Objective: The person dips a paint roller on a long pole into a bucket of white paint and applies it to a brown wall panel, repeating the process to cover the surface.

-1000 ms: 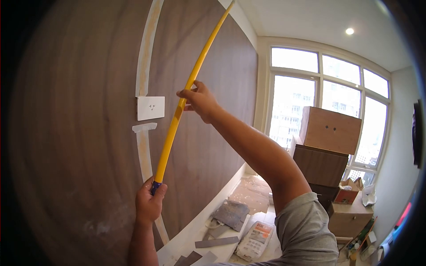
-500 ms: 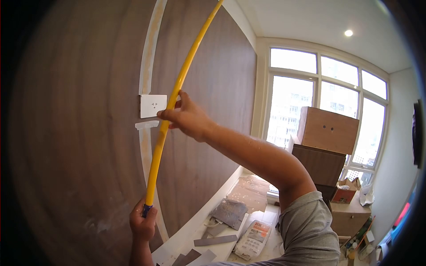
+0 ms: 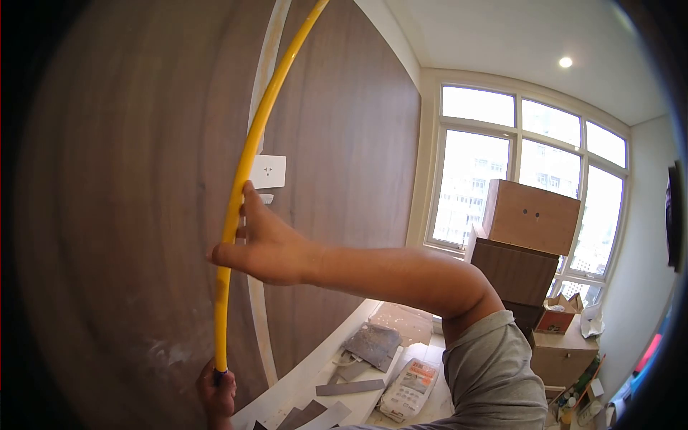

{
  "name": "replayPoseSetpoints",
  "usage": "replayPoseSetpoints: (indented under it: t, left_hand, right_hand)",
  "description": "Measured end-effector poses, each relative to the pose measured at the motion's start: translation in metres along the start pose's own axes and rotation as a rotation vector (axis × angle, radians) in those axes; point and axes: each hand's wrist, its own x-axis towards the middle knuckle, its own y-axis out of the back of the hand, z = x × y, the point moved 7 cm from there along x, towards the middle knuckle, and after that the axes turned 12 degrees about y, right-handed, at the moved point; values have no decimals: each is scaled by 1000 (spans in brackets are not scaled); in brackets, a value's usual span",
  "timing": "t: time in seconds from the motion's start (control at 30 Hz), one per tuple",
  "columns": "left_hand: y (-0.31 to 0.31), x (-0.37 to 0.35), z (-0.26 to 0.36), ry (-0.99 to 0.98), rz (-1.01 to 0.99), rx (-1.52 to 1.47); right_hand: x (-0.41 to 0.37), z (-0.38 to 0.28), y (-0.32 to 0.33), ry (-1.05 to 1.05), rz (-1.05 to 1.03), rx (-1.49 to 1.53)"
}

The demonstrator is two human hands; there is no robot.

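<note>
A long yellow pole [image 3: 261, 118] stands nearly upright in front of the wood-grain wall panel [image 3: 344, 143], its upper end running out of view at the top. Around its dark lower end, my left hand [image 3: 216, 393] is closed. Higher up, my right hand [image 3: 272, 247] grips the pole between thumb and fingers, just below a white wall socket [image 3: 269, 172]. Behind the pole, a pale taped seam [image 3: 261, 322] runs down the panel, with a short piece of tape [image 3: 264, 198] under the socket. What the pole's top carries is out of sight.
Stacked wooden boxes [image 3: 534, 211] stand before the window [image 3: 476, 175] on the right, with a red carton [image 3: 555, 319] on a cabinet [image 3: 566, 350]. Low down lie a printed bag [image 3: 408, 387], a dusty dark board [image 3: 373, 344] and several flat strips [image 3: 350, 388].
The pole has shifted left and down, and no longer overlaps the socket's right side. My right hand has moved lower and closer to my left hand, which is also lower.
</note>
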Motion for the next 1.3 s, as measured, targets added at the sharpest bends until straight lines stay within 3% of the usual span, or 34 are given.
replayPoseSetpoints:
  t: [0.2,0.3,0.43,0.5,0.97,1.3]
  left_hand:
    - [42,-22,-11,31,10,-20]
    - [66,-30,-29,151,81,-35]
    - [62,-32,-15,59,51,-55]
    - [58,-26,-9,54,40,-47]
    - [-17,18,68,46,-47,47]
    - [-84,60,82,111,-93,69]
  right_hand:
    - [-4,-22,-33,59,-54,120]
    - [-6,-23,-45,100,-65,180]
    - [-4,-23,-43,162,-25,209]
    - [-3,-26,-34,87,-42,189]
    - [6,7,46,13,125,194]
    - [14,61,114,-37,296,264]
